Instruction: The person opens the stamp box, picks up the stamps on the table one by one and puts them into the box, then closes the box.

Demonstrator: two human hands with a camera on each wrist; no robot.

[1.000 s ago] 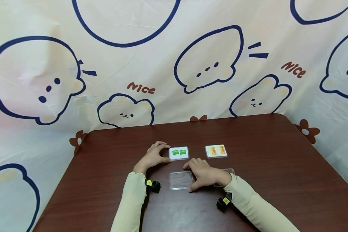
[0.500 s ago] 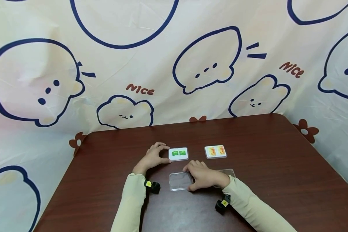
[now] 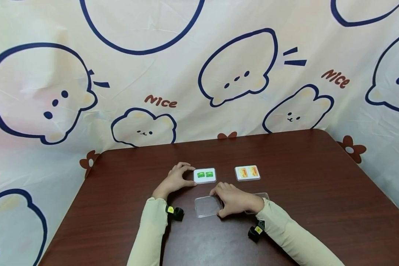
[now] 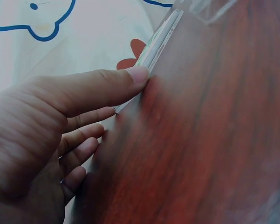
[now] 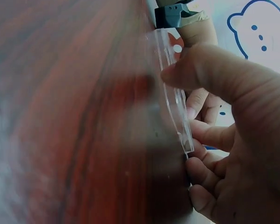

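My left hand (image 3: 174,181) grips the left end of a flat clear case (image 3: 204,179) with two green pictures on white. Its thumb is at the near edge and the index finger at the far one; the left wrist view catches this case (image 4: 164,38) edge-on. Nearer to me lies a clear, see-through plastic lid (image 3: 206,207). My right hand (image 3: 234,199) spans its right end, thumb and fingers on opposite edges. In the right wrist view the thumb presses the rim of the lid (image 5: 173,109), and its lower fingers are bent beside it.
A second flat case (image 3: 247,173) with two orange pictures lies at the back right. Another clear piece (image 3: 262,195) is mostly hidden under my right wrist. The brown table (image 3: 126,229) ends at a printed cloth (image 3: 186,74) behind.
The clear lid has tilted slightly in the right hand, its left edge shifting a little. The left hand and both picture cases have stayed put.
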